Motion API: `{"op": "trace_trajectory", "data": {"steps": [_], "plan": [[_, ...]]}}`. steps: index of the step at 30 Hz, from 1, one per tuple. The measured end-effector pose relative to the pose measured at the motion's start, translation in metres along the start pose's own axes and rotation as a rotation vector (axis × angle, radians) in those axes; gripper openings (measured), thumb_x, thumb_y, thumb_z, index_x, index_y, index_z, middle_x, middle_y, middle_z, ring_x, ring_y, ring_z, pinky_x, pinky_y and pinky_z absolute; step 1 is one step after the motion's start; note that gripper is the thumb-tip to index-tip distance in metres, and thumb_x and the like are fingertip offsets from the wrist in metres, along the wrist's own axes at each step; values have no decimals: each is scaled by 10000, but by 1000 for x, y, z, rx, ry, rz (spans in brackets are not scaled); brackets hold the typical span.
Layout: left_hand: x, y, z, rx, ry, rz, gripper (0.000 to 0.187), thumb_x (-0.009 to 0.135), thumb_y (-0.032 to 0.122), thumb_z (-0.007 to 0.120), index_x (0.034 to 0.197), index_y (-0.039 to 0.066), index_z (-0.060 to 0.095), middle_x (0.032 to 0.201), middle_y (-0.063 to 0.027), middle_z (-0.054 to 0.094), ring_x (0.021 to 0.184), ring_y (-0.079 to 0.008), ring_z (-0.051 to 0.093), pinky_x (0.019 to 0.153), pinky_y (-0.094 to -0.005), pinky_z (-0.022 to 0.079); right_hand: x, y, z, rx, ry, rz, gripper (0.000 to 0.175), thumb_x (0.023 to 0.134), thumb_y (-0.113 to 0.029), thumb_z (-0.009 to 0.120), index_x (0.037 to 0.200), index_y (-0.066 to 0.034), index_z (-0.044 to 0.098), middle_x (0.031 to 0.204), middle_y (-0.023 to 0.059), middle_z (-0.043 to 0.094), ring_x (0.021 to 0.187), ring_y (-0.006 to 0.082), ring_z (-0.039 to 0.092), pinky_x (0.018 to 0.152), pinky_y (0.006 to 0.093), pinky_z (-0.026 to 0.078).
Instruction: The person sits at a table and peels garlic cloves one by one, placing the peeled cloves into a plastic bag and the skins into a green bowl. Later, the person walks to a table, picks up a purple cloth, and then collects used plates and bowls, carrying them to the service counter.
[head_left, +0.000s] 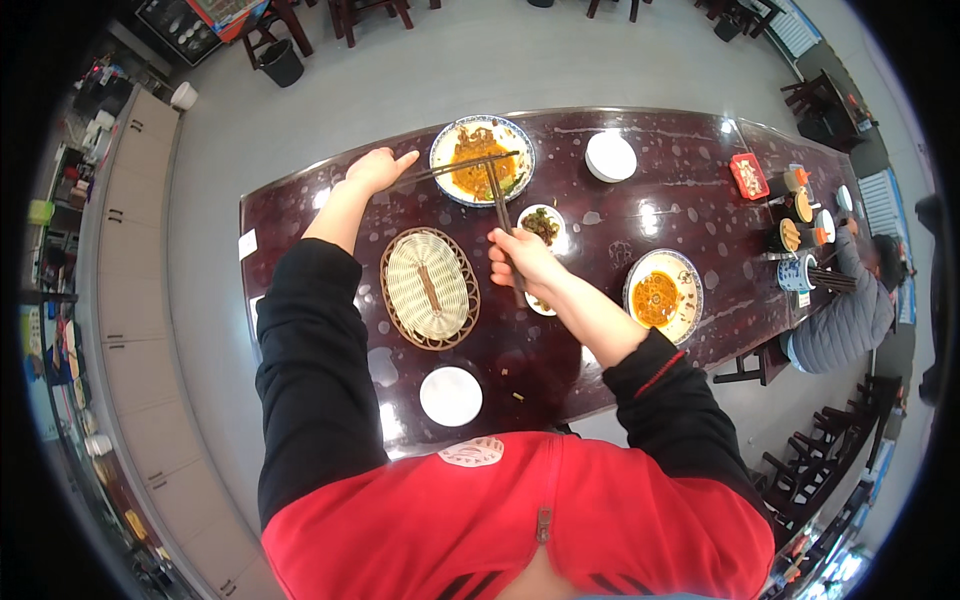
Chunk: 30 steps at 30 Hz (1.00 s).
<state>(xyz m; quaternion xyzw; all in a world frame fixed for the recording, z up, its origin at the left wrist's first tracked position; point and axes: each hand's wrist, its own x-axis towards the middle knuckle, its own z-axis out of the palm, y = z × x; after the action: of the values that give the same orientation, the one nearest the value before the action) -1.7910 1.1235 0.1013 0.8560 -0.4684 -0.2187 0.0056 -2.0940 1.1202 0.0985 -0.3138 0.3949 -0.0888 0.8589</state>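
Observation:
My left hand (375, 171) is at the left of a blue-rimmed plate (442, 187), gripping dark chopsticks (461, 164) that reach across it. Brown food and orange sauce (472, 171) lie on that plate. Another pair of chopsticks (501, 199) is in my right hand (529, 259), their tips over the same plate and meeting the first pair. Below my right hand is a small white dish (559, 238) of dark green food, partly covered by the hand. An oval woven basket (416, 262) stands between my forearms.
The dark red table (585, 352) also bears stacked white bowls (611, 157), a bowl of orange broth (686, 319), a white dish (451, 396), a red tray (748, 176), condiment jars (789, 235) and a chopstick holder (793, 273). A person in a grey jacket (844, 330) sits at the right.

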Motion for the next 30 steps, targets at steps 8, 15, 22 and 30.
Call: {"op": "trace_trajectory", "data": {"steps": [8, 15, 22, 30], "plan": [[40, 7, 19, -599, -804, -19, 919, 854, 747, 304, 1137, -92, 553, 950, -218, 667, 842, -267, 678, 784, -372, 518, 114, -1, 46, 143, 162, -135, 247, 991, -192, 403, 1149, -2, 405, 850, 104, 531, 741, 213, 575, 714, 387, 532], [32, 22, 34, -806, -977, 22, 666, 852, 636, 521, 992, -9, 610, 778, -86, 603, 679, -176, 601, 628, -309, 489, 109, -11, 49, -224, 140, -174, 322, 958, -122, 425, 1222, 52, 487, 1155, 134, 569, 1007, 185, 583, 889, 296, 463], [17, 27, 38, -645, -769, 34, 309, 861, 324, 667, 721, 85, 530, 509, 62, 389, 396, -52, 346, 360, -233, 270, -19, 19, -23, -172, 23, -122, 290, 964, -191, 481, 1178, -7, 546, 1057, 99, 639, 906, 158, 633, 808, 274, 505], [-35, 16, 25, -780, -701, -82, 321, 914, 294, 562, 686, 143, 394, 518, 70, 359, 381, -36, 300, 347, -219, 271, -142, 132, -128, 490, 640, -195, 254, 928, -239, 552, 1092, -47, 569, 943, 88, 641, 765, 151, 607, 697, 270, 508]]}}
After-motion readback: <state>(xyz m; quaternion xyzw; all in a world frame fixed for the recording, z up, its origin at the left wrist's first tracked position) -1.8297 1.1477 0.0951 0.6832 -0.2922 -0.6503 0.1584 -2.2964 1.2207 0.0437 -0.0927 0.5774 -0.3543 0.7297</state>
